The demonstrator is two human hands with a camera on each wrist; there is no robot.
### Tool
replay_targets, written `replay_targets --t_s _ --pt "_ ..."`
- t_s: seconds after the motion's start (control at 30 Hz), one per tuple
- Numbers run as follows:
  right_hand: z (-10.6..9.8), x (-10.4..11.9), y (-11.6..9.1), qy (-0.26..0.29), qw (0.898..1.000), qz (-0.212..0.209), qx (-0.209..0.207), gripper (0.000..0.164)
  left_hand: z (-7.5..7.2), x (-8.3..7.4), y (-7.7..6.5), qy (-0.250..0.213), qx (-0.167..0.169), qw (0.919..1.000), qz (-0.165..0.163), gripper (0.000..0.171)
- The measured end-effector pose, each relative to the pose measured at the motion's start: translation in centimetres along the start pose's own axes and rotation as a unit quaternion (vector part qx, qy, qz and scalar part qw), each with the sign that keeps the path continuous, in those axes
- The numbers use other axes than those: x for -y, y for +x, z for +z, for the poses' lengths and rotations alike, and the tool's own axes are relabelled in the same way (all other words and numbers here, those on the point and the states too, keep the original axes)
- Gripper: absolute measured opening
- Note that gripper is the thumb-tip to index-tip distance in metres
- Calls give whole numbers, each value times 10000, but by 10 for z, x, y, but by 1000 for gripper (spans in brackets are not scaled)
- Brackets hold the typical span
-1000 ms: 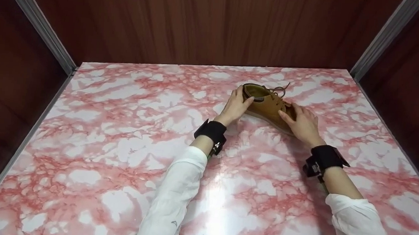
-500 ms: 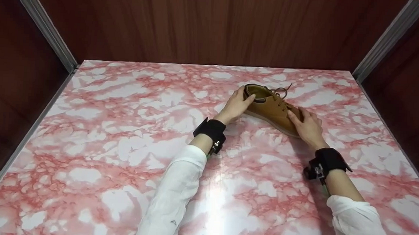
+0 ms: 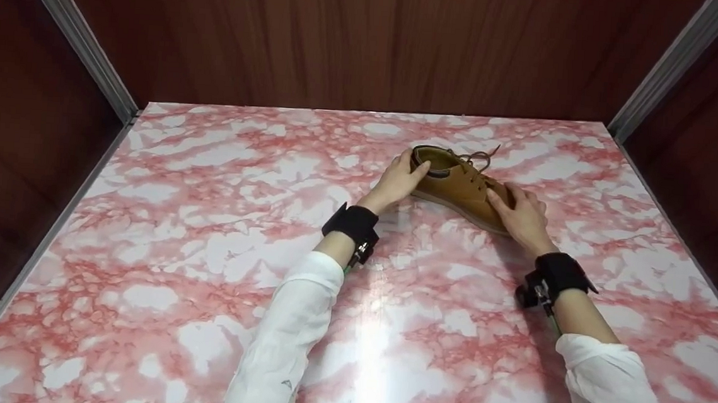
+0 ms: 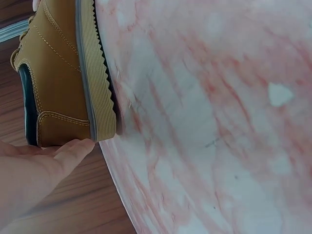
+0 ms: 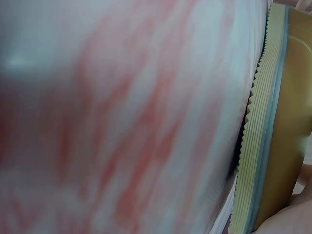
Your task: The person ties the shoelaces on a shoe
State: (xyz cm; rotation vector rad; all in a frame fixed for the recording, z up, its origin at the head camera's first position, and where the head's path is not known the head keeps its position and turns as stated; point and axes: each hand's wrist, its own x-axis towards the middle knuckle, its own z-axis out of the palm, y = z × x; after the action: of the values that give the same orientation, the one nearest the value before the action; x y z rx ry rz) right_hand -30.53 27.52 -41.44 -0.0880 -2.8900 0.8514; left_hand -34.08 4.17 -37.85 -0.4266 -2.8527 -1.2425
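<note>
A tan lace-up shoe point(image 3: 461, 193) stands sole down on the marbled tabletop, its heel to the left and its toe to the right. My left hand point(image 3: 398, 178) grips the heel, thumb by the dark padded collar. In the left wrist view, fingers point(image 4: 73, 151) of this hand lie against the back of the heel, just above the ridged pale sole point(image 4: 100, 83). My right hand point(image 3: 525, 219) holds the toe end, thumb on the near side and fingers over the far side. The right wrist view shows the shoe's side point(image 5: 287, 122) and part of that hand point(image 5: 287, 217). Brown laces point(image 3: 479, 159) stick up loosely.
The red-and-white marbled tabletop point(image 3: 204, 247) has dark wood panels behind it point(image 3: 345, 42) and at both sides. Grey metal posts point(image 3: 80, 36) stand at the back corners. Each wrist wears a black strap point(image 3: 352, 223) with a small camera.
My right hand has slid along the shoe toward its toe. In the last half second both hands and the shoe have shifted slightly left.
</note>
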Motion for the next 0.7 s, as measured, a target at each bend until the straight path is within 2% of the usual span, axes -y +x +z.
replay_targets --t_s 0.3,0.53,0.7 --pt "7 11 -2 -59 9999 -146 69 62 -9 8 -12 -17 -175 9998 35 58" --pt "13 21 -4 -1 9996 -267 117 62 -17 14 -21 245 -106 9996 -132 61" --pt "17 28 -5 0 9993 -322 168 62 -23 18 -30 184 -131 9996 -197 63"
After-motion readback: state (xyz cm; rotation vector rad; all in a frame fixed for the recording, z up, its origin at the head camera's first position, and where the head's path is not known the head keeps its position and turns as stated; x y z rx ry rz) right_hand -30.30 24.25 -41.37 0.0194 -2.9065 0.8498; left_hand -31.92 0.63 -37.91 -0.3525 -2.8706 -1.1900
